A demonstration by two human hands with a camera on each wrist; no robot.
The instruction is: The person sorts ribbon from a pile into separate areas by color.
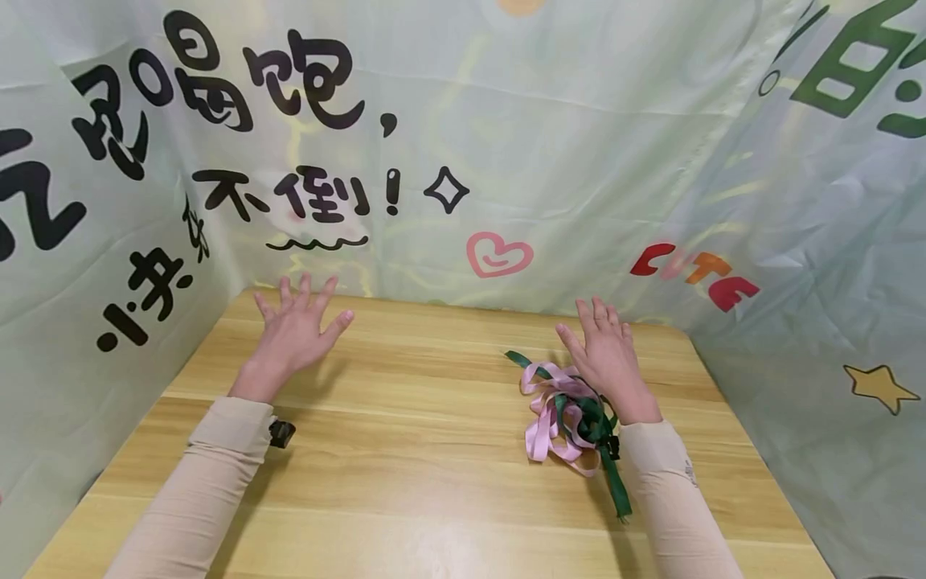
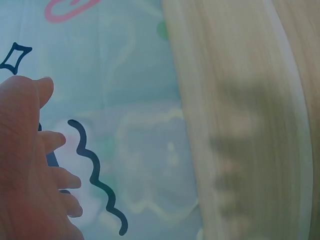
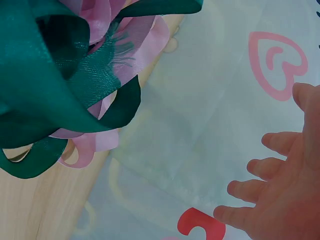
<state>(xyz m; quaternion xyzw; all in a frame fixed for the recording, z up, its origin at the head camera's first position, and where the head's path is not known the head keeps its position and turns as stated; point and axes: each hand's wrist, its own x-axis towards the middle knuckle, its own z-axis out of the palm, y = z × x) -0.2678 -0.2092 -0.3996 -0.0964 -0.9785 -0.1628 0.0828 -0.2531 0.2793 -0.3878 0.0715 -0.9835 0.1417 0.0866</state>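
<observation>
pink heart [image 1: 497, 263]: picked as the landmark; printed on the backdrop cloth [image 1: 579, 161] behind the surface [image 1: 405, 434], with a little smile drawn inside
ribbon bundle [image 1: 592, 424]: laid on the wood-grain surface, below and to the right of the heart, basically one loopy tangle
pink ribbon [image 1: 537, 444]: curled in loose satiny loops, mostly on the side nearer the heart
green ribbon [image 1: 616, 486]: bunched into a dark clump, whether it's actually knotted can't be told; one tip is pointed toward the heart, a longer tail away from it, and some fraying can be spotted in the right wrist view
left-hand grip [image 1: 289, 338]: held up below and left of the heart, fingers and thumb spread wide, nothing grabbed; a finger shadow is thrown on the surface
right-hand grip [image 1: 608, 354]: held below and right of the heart, by the bundle's far end, fingers stretched out, nothing grabbed; fingertips are seen clear of the ribbons, but whether the wrist is brushed can't be told
beige sleeves [image 1: 676, 498]: worn on both arms, one seen on either side below the heart
black lettering [image 1: 343, 123]: printed up and left of the heart
CUTE letters [image 1: 709, 267]: printed right of the heart, with a yellow star [image 1: 881, 388] farther right and lower
</observation>
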